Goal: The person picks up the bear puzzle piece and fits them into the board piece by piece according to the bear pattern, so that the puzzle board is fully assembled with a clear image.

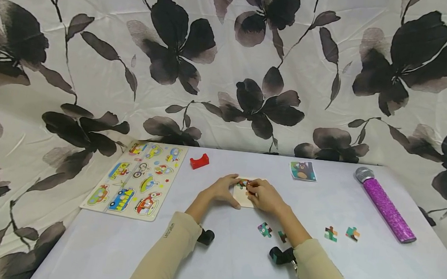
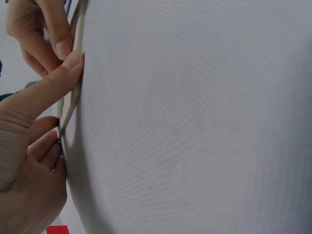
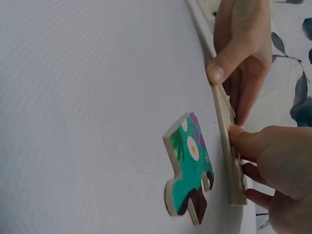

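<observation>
A small wooden puzzle tray lies on the table, with coloured pieces along its far side and bare wood toward the near side. My left hand grips the tray's left side, the thumb at the near edge and the fingers around the far edge. Over the tray, my right hand pinches a brown and red puzzle piece, mostly covered by the fingers. Close by lie a teal flowered piece and another piece, partly behind the right forearm.
Two more puzzle pieces, one beside the other, lie to the right. A picture card and a glittery purple microphone are farther right. At left are a vehicle puzzle board and a red object. A floral cloth hangs behind.
</observation>
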### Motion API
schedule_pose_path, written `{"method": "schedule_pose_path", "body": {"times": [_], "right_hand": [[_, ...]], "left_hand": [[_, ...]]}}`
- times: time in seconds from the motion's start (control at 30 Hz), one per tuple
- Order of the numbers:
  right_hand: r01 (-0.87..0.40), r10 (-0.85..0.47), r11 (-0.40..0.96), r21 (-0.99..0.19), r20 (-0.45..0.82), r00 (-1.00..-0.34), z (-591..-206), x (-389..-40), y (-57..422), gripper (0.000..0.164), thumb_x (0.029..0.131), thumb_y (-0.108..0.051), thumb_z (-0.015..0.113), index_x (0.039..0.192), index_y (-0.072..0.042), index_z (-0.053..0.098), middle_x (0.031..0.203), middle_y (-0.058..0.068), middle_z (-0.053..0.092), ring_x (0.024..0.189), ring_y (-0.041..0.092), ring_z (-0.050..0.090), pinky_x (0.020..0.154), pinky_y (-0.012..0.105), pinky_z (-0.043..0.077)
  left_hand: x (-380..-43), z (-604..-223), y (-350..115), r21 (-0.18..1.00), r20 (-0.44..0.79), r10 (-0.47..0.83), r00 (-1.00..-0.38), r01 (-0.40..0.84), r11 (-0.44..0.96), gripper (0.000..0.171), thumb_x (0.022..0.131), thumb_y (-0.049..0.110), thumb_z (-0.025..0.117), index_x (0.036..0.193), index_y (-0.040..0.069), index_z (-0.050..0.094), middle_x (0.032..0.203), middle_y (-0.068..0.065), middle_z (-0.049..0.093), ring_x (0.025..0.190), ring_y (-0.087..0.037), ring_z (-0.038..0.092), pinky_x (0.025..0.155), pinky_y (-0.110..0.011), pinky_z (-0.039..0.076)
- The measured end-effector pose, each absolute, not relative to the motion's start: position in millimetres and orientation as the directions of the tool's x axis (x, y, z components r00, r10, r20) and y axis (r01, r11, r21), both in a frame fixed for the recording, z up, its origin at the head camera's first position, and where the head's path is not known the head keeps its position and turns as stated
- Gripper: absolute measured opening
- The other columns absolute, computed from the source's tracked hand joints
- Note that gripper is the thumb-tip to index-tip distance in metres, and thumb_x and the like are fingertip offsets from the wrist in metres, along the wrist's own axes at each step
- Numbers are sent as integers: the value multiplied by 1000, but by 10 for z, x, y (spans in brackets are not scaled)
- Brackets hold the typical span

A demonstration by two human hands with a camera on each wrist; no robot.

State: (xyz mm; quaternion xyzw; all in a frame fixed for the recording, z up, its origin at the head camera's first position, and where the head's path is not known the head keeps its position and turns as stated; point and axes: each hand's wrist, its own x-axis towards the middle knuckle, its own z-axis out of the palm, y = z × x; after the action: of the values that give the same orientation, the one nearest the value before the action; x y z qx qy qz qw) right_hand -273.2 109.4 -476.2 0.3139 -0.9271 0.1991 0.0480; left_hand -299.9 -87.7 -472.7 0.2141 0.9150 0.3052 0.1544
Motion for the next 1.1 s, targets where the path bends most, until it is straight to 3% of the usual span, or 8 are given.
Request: {"method": "schedule_pose_path", "body": {"times": [0.2,0.33,0.53,0.73,0.93,1.1], "right_hand": [[-519,-477,716,-467,216,-852,-4792,-2741,1085,25,85,-12,70,102,5,68,110,18,64,105,34,58,93,46,45],[-535,-479,683,-496,249,-842,-4825,-2714,1128,20,85,-11,68,95,6,71,111,22,64,107,37,58,95,48,44],[-574,-567,609,-548,205,-798,-4846,-2650,1231,28,91,-6,59,111,13,62,133,29,47,122,46,45,101,53,38],[-597,-589,569,-565,227,-776,-4845,-2676,1248,30,93,-4,54,117,14,59,135,29,44,123,46,43,101,54,37],[-573,-386,540,-617,423,-819,-4863,-2599,1345,29,81,6,60,109,10,65,117,25,60,112,41,55,96,52,43],[-526,-378,561,-639,368,-850,-4813,-2393,1483,28,79,1,68,106,7,67,98,17,67,86,29,62,75,39,53]], "left_hand": [[-3000,-4732,-870,620,-157,485,-860,297,727,95,64,27,88,141,1,40,151,-14,29,138,-33,27,110,-46,29],[-2997,-4732,-857,626,-161,493,-855,298,721,94,64,27,88,141,0,40,151,-14,29,139,-34,26,111,-46,28],[-3002,-4749,-858,619,-177,487,-855,288,731,95,64,29,87,142,3,39,152,-12,28,140,-32,24,111,-46,26],[-3016,-4747,-873,615,-160,478,-864,292,733,95,64,29,88,141,2,41,151,-13,29,139,-33,26,111,-46,27],[-3007,-4746,-868,635,-138,496,-857,308,708,94,63,27,88,140,0,42,150,-15,31,139,-34,26,111,-48,27],[-2997,-4733,-872,642,-153,479,-864,282,714,94,62,26,88,140,2,42,151,-13,30,140,-33,24,112,-48,25]]}}
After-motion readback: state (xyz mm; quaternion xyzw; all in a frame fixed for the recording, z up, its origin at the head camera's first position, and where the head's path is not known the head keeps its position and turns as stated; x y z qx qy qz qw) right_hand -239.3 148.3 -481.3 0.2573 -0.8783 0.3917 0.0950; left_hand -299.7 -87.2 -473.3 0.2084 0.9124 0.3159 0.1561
